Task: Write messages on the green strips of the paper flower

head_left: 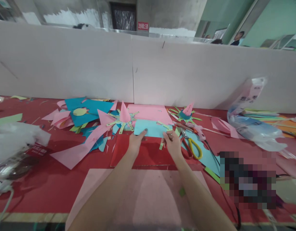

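My left hand (pixel 136 142) grips the near left edge of a light blue paper sheet (pixel 150 127), its thumb on top. At the sheet's near right corner, my right hand (pixel 173 142) is pinched, and a short green paper strip (pixel 161 145) shows at its fingertips. Another green strip (pixel 164 125) lies on the blue sheet. Both hands are over a red board (pixel 138 152). Behind the left hand stands a pink paper cone (pixel 125 113) ringed by green strips. A second pink cone (pixel 188 109) on a blue base with green strips is behind the right hand.
Yellow-handled scissors (pixel 195 149) and a pink glue gun (pixel 199 131) lie right of my right hand. Pink and blue scraps (pixel 82 149) cover the left side. Plastic bags (pixel 257 128) lie at both sides. A white partition (pixel 90 64) closes off the back.
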Demonstrator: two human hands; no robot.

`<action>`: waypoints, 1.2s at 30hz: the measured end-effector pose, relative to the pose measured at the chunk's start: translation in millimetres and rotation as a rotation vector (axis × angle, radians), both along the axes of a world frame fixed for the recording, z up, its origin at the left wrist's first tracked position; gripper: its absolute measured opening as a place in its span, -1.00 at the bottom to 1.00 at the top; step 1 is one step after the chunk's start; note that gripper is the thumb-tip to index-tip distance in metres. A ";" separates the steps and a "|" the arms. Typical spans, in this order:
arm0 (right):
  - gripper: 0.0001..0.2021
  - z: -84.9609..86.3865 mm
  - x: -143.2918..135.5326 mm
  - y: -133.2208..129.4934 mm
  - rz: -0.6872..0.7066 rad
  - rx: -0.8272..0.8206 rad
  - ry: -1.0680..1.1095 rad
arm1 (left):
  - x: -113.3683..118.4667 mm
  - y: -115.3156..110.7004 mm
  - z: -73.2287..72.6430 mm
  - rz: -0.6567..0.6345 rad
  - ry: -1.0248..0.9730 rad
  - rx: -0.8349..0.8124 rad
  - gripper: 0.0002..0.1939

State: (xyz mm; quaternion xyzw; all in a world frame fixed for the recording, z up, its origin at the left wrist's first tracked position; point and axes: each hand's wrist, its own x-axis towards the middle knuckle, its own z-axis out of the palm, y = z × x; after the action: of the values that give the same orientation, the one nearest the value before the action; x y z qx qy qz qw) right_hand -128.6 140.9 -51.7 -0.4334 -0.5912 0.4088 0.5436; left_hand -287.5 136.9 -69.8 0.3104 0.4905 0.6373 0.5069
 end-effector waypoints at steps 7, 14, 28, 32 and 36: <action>-0.76 0.2 7.5 3.9 -0.031 0.012 0.003 | -18.8 2.8 0.5 -0.003 -0.010 0.039 -0.70; -0.76 2.6 9.5 3.8 -0.091 0.012 0.015 | -4.9 -1.2 5.4 -0.087 -0.071 0.111 -0.73; -0.76 1.0 9.2 3.5 -0.167 0.013 0.043 | -17.0 -6.0 20.2 0.090 0.062 0.222 -0.64; -0.76 1.2 9.3 3.5 -0.165 0.015 0.049 | -16.6 -4.6 17.4 0.085 0.108 0.223 -0.65; -0.77 1.3 8.9 2.9 -0.162 0.015 0.047 | -16.7 -4.2 15.3 0.053 0.176 0.195 -0.76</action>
State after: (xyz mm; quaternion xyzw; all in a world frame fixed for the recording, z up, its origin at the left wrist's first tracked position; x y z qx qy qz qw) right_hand -119.7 143.8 -50.4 -0.4661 -0.5441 0.3693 0.5919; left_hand -304.2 132.6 -54.6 0.4000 0.4768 0.6653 0.4123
